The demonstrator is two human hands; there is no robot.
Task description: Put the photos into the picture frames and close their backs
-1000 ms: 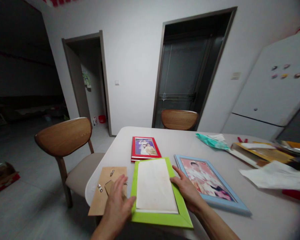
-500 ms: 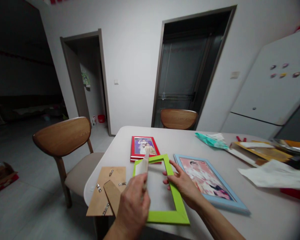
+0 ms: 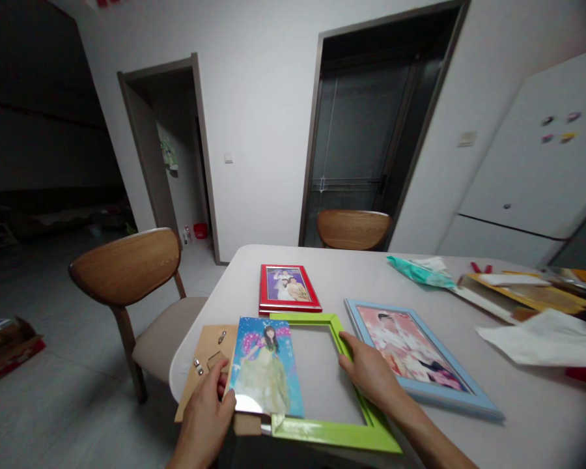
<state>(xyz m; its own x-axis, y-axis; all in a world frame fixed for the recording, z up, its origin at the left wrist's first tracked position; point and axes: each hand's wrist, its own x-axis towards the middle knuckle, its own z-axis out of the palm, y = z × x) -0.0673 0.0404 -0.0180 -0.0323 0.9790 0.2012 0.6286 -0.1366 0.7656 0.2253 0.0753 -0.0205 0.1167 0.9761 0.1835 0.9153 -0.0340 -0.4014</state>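
Note:
My left hand grips the left edge of a colour photo of a figure in a pale dress, face up and lying over the left side of a green picture frame. The frame lies flat on the white table with its opening bare. My right hand rests on the frame's right bar, fingers curled over it. Under my left hand lies a brown frame backing board with metal clips.
A red framed photo lies beyond the green frame, a blue framed photo to its right. Papers, a teal cloth and yellow-edged boards clutter the far right. Wooden chairs stand at the left and far side. A fridge is at right.
The photo, lying white side up in the green frame a second ago, was lifted out by my left hand and turned over; it now lies face up at the frame's left side.

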